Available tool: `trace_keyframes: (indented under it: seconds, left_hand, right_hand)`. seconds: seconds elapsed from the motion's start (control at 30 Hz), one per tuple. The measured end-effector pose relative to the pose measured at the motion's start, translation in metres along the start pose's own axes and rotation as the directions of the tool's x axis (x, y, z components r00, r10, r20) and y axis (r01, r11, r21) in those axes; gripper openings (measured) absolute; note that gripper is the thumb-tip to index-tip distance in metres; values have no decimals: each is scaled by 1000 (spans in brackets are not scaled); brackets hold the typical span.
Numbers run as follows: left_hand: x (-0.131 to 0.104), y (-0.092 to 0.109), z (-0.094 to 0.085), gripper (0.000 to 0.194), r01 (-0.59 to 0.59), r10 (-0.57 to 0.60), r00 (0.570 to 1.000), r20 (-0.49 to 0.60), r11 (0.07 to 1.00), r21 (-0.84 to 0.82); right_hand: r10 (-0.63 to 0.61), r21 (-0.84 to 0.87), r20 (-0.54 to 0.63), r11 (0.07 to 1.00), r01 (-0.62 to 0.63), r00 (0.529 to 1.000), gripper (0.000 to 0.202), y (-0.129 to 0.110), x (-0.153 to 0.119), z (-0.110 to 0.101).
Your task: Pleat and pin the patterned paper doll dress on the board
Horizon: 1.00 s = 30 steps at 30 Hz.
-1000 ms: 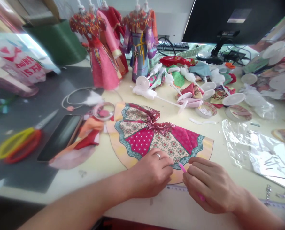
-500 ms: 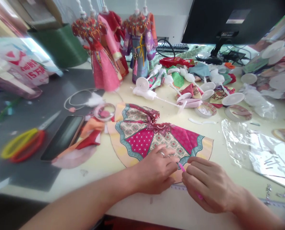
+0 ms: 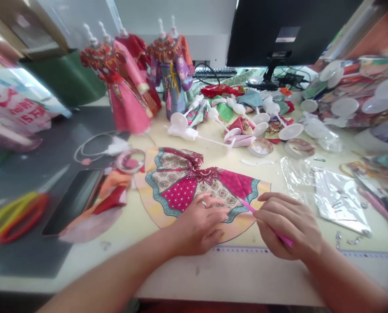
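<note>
A doll's skirt piece [image 3: 177, 191] of patterned magenta, cream and teal cloth with a pale yellow border lies fanned out on the table. My left hand [image 3: 202, 224], a ring on one finger, rests on its lower part with the fingers stretched out and nothing held. Closed round a slim pink pen [image 3: 249, 207] is my right hand [image 3: 287, 224], just right of the cloth. The pen's tip points left, over the teal band; whether it touches the cloth I cannot tell. A ruler [image 3: 236, 250] lies along the front of the skirt piece.
Scissors [image 3: 21, 213] and a phone [image 3: 71, 202] lie on the left. Dressed doll forms [image 3: 125, 93] stand at the back, before a monitor [image 3: 285, 32]. Tape rolls [image 3: 261, 148], fallen doll stands [image 3: 181, 126] and a plastic bag [image 3: 340, 200] lie behind and to the right.
My right hand has moved up and away from my left hand, and the pen tip now sits higher over the cloth. The whole view has shifted, moving the scene left.
</note>
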State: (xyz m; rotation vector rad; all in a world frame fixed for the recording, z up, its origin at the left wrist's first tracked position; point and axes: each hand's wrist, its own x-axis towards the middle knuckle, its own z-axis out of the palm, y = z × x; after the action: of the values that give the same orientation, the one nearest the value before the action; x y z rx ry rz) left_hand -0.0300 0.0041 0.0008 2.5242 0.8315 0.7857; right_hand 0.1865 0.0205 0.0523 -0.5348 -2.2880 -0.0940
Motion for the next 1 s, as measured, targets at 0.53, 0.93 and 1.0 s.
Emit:
trace_keyframes:
  seconds: [0.53,0.93,1.0]
  left_hand:
    - [-2,-17,-28,18,196,-168,956,-241,976,97]
    - [-12,-55,-55,18,535,-402,840,-365,729,427]
    - [-13,-58,-54,18,536,-411,842,-349,713,453]
  right_hand:
    - [190,-189,91,967,-171,978,18,24,-13,16]
    - [294,-308,287,929,-203,912,26,21,-19,36]
    - [288,-311,308,931,-190,907,27,20,-20,39]
